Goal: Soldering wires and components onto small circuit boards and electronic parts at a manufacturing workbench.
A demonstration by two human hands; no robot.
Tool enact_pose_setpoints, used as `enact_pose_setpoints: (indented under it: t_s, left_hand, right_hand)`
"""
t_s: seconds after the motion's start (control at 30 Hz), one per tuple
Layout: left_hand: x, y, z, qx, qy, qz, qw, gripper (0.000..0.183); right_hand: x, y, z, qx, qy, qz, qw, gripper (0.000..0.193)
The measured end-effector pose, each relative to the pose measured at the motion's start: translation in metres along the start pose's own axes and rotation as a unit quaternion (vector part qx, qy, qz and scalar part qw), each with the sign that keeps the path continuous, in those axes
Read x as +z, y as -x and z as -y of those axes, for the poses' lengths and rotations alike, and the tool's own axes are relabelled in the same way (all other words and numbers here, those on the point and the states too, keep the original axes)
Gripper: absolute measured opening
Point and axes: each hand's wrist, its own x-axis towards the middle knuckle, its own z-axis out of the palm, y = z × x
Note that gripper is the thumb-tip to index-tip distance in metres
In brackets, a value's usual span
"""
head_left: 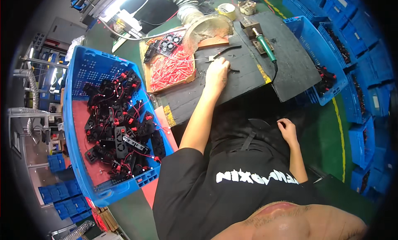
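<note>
Observe left hand (pixel 217 72) on the dark workbench (pixel 190 101), with fingers bent over apparent black-handled pliers (pixel 212 57); cannot tell whether gripping or merely touching. Locate pliers flat on workbench, with head toward the cardboard tray (pixel 173 85) of red tubes (pixel 172 70). Note right hand (pixel 287 131) well apart, at the lap, with fingers loosely bent; cannot confirm empty. Record soldering iron (pixel 265 48) to the right, blue crate (pixel 97 65) of wired black units (pixel 120 142) to the left. Judge step as handling of pliers, taking up or setting down unclear. Judge next move to call for firm closure or clean release.
</note>
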Motion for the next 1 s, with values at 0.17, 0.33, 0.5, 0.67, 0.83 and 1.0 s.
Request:
enact_pose_setpoints:
  t_s: [0.17,0.33,0.5,0.67,0.83,1.0]
  left_hand:
    - [0.008,0.002,-0.006,0.003,0.054,0.013,0.998,0.015]
    - [0.008,0.013,-0.012,-0.030,0.074,-0.084,0.993,0.016]
    - [-0.030,0.047,-0.023,-0.067,0.144,-0.122,0.980,0.026]
    - [-0.082,0.088,-0.011,-0.173,0.092,-0.172,0.965,0.027]
    - [-0.154,0.142,0.019,-0.315,-0.141,-0.138,0.928,0.022]
    - [-0.193,0.169,0.013,-0.482,-0.260,-0.073,0.834,0.031]
  right_hand:
    - [-0.038,0.027,0.007,0.070,-0.182,-0.135,0.971,0.014]
    - [-0.077,-0.010,0.043,0.014,-0.235,-0.236,0.943,0.023]
    - [-0.109,-0.087,0.085,-0.089,-0.161,-0.267,0.946,0.017]
    - [-0.125,-0.162,0.113,-0.171,-0.004,-0.221,0.960,0.032]
    - [-0.122,-0.229,0.155,-0.386,0.159,-0.125,0.900,0.048]
    - [-0.103,-0.247,0.155,-0.416,0.162,-0.105,0.888,0.051]
